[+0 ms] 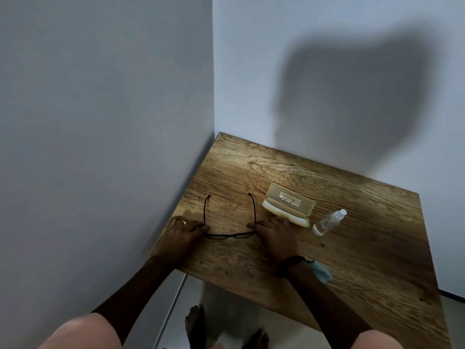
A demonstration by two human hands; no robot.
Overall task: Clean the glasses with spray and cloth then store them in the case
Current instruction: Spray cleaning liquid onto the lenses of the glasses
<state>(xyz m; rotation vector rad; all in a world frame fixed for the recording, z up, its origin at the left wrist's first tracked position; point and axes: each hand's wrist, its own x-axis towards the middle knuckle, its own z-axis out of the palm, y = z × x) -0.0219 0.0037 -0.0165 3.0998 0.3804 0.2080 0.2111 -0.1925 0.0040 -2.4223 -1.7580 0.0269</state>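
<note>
Left hand [182, 234] and right hand [273, 235] hold glasses [230, 235], temples pointing away.

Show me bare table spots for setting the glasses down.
Bare wood: the far strip between the case and the wall, and the wide right side beyond the spray bottle. Crowded: near-left, where left hand and right hand hold the glasses, by the cloth.

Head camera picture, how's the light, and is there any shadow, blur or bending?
Head view: dim, flat light; a big soft shadow on the right wall above the table; the glasses show as a thin dark outline; the wide lens tilts the wall corner and table edges; the table's left edge looks smeared.
</note>
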